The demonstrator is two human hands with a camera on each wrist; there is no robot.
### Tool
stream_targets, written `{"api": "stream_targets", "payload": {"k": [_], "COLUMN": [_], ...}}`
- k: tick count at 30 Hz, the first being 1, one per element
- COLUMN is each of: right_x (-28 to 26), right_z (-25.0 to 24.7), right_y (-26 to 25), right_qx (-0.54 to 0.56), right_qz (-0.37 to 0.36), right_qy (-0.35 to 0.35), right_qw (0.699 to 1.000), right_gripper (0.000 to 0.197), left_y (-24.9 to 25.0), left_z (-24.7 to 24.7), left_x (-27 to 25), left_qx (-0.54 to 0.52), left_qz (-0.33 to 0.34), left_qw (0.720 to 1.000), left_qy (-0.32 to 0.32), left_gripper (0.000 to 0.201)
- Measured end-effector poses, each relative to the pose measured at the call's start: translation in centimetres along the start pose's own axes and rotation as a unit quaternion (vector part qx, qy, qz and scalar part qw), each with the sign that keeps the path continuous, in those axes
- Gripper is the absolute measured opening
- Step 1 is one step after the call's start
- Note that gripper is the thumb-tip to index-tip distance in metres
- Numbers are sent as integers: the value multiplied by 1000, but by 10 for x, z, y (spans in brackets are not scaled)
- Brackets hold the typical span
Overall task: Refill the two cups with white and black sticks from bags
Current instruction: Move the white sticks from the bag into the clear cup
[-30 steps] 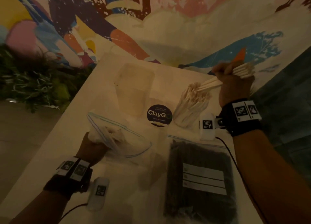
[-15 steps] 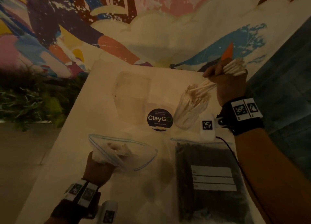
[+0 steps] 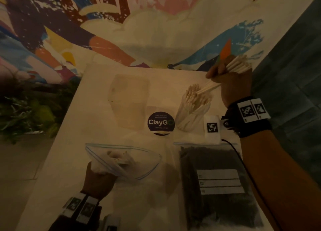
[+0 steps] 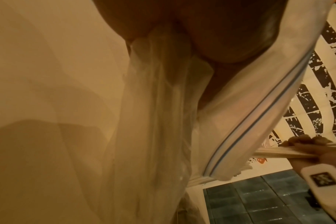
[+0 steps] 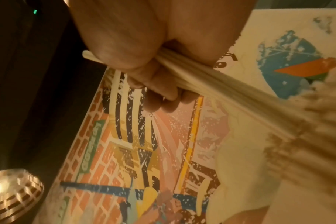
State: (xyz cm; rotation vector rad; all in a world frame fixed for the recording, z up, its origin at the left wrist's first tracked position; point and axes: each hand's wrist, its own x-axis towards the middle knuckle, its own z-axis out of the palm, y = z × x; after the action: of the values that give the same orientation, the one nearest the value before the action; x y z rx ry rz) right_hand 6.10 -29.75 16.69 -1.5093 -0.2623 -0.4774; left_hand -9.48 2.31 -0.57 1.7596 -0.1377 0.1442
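The right hand is clenched round a bundle of white sticks, its fist held up and just beyond the cup, with the lower tips of the bundle slanting down to the crowded stick heads in the cup's mouth. The step in hand looks to be seating this bundle, and it would go best if the fist tips the bundle nearer upright before easing off, so the tips slide down among the sticks already standing there and do not ride over the rim. That cup seems nearly full and light, so a sideways shove could topple it; a gentle downward feed is safer. The left hand grasps the gathered bottom of the clear bag, whose mouth gapes away from it and shows a few white sticks left inside. Below the right wrist lies the bag of black sticks, flat and apparently unopened; I cannot make out a second cup clearly.
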Motion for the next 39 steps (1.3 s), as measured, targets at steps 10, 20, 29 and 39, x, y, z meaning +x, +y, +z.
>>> {"api": "stream_targets", "payload": {"k": [10,20,29,39], "right_x": [-2,3,-4,-10], "right_z": [-2,-7,-6,2], "right_y": [-6,-6,3,13], "right_qx": [25,35,24,-18], "right_qz": [6,10,14,13], "right_qy": [-9,-1,-25,-87], "right_qw": [1000,999,999,996], "right_gripper": [35,31,47,58], "left_y": [-2,-7,-5,-18], "left_z": [2,-1,-1,-7], "left_x": [-2,-1,-2,0], "left_qx": [-18,-7,-16,2], "left_qz": [-31,-38,-28,-21], "left_qw": [999,999,999,1000], "left_qy": [9,17,26,13], "left_gripper": [39,45,30,31]}}
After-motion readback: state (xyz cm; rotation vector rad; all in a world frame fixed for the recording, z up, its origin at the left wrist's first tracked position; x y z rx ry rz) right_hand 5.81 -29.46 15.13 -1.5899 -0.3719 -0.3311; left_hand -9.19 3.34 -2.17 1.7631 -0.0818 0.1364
